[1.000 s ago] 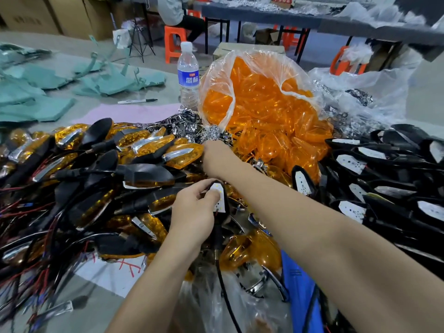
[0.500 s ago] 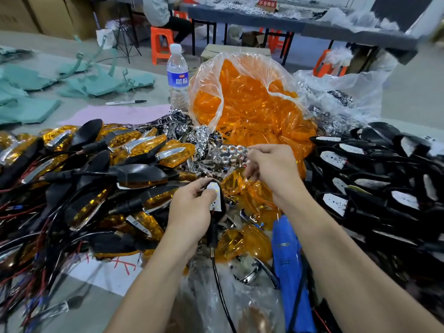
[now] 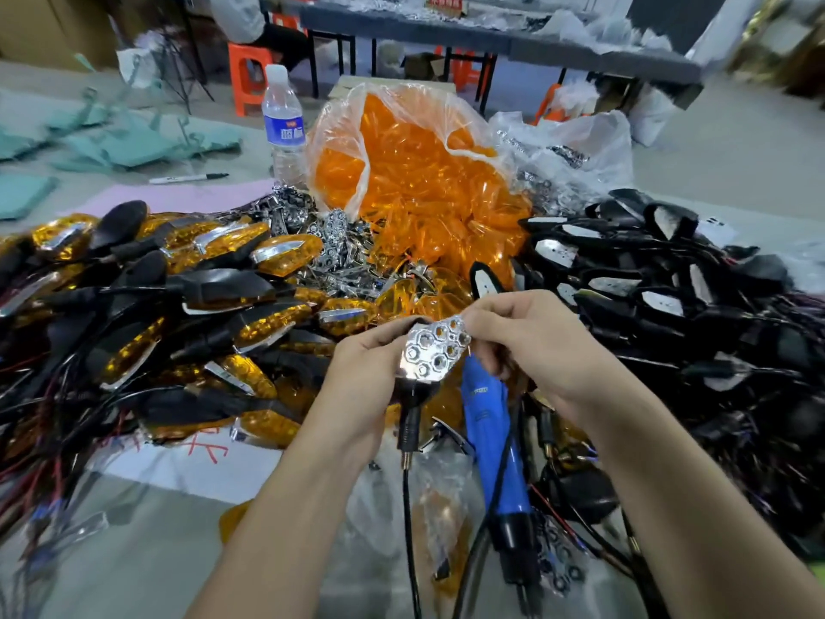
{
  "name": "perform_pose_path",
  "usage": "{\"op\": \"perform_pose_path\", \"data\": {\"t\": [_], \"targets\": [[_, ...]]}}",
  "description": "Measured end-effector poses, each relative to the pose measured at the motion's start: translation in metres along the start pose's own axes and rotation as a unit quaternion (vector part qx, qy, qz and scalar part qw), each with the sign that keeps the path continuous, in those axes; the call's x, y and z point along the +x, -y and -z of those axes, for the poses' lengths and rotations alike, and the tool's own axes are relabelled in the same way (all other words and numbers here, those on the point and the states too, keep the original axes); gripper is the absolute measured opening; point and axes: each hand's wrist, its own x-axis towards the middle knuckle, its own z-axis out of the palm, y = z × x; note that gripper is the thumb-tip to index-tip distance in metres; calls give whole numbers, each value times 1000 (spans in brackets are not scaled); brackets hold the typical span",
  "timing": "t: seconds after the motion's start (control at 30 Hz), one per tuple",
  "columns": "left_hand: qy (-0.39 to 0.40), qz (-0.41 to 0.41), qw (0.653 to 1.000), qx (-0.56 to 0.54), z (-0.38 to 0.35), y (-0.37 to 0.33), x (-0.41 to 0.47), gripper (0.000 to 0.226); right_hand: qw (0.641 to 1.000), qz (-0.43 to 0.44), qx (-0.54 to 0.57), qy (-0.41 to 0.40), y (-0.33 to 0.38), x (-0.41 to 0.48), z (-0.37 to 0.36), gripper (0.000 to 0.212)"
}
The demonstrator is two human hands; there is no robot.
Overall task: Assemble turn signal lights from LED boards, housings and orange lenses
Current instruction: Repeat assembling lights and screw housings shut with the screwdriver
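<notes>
Fingers of left hand (image 3: 361, 377) grip one black housing (image 3: 413, 392); right hand (image 3: 535, 346) pinches one chrome reflector (image 3: 435, 350).

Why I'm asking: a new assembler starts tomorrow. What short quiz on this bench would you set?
1. True or false: the right hand pinches the chrome reflector.
2. The blue screwdriver is: A gripped in a fist; B lying unheld on the bench; C on a stool.
3. Fill in: the left hand grips a black ___ with a cable.
Key: 1 true; 2 B; 3 housing.
</notes>
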Motion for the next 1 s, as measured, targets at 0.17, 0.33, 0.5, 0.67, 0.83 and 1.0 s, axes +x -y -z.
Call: {"op": "perform_pose_path", "data": {"t": [0.17, 0.33, 0.5, 0.67, 0.83, 1.0], "targets": [[-2, 30, 1000, -1, -2, -3, -11, 20, 997, 9, -81, -14, 4, -12, 3, 24], [-3, 53, 999, -1, 1, -5, -18, 21, 976, 38, -216, 5, 14, -22, 0, 27], [-16, 40, 998, 37, -2, -3, -23, 31, 965, 74, -252, -18, 14, -31, -15, 20], [-44, 7, 998, 50, -6, 5, -25, 45, 970, 90, -224, -16, 3, -33, -26, 11], [-15, 28, 999, 26, -5, 6, -24, 36, 989, 48, -137, 7, -7, -30, -24, 16], [-4, 46, 999, 21, -3, 11, -22, 42, 984, 14, -174, 27, -10, -27, -22, 14]]}}
